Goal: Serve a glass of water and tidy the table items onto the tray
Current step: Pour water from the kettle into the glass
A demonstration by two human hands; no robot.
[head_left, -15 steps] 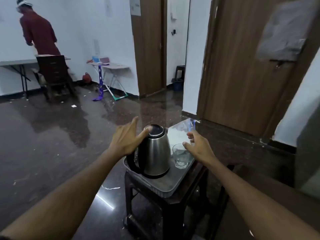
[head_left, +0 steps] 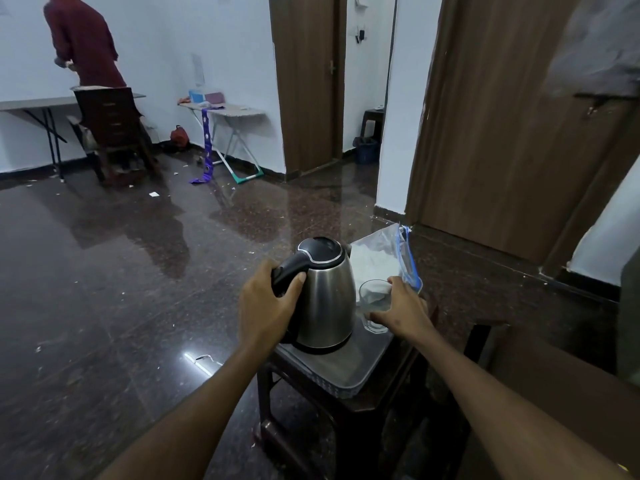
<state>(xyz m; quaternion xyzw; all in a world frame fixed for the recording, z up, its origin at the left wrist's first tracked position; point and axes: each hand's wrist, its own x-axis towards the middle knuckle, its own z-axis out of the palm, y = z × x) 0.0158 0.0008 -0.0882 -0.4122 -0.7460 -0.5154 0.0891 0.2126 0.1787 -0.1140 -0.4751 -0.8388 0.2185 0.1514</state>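
gripping the black handle of the kettle with the left hand, fingers and thumb clamped round it; steadying the empty glass with the right hand, fingers curled about its rim and side. judging a pour as the step in hand: lifting slowly, tipping the spout over the glass centre, keeping the glass pinned on the tray. counting, near to far: one tray on one dark stool, one kettle and one glass standing on it side by side, one clear zip bag lying just behind, one person standing far off.
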